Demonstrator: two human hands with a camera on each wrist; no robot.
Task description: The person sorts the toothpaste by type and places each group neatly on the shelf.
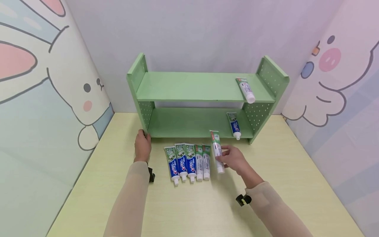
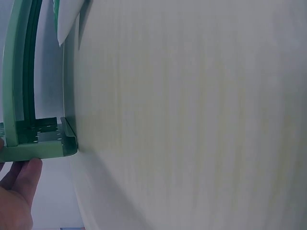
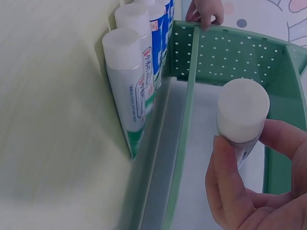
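My right hand (image 1: 234, 160) pinches a white and green toothpaste tube (image 1: 217, 148), its white cap toward me, above the table in front of the shelf. In the right wrist view that tube's cap (image 3: 243, 108) stands between thumb and fingers. My left hand (image 1: 142, 147) grips the lower left side of the green two-tier shelf (image 1: 180, 123); in the left wrist view its fingers (image 2: 29, 179) lie against the side panel. Three blue and green toothpaste tubes (image 1: 181, 161) and two white and green tubes (image 1: 206, 163) lie in a row between the hands, caps toward me.
On the upper tier, at the right, lies a white and green tube (image 1: 245, 89). Below it, a blue and green tube (image 1: 234, 125) lies on the lower tier. The pale wooden table (image 1: 189, 210) meets cartoon-printed walls (image 1: 80, 65) on either side.
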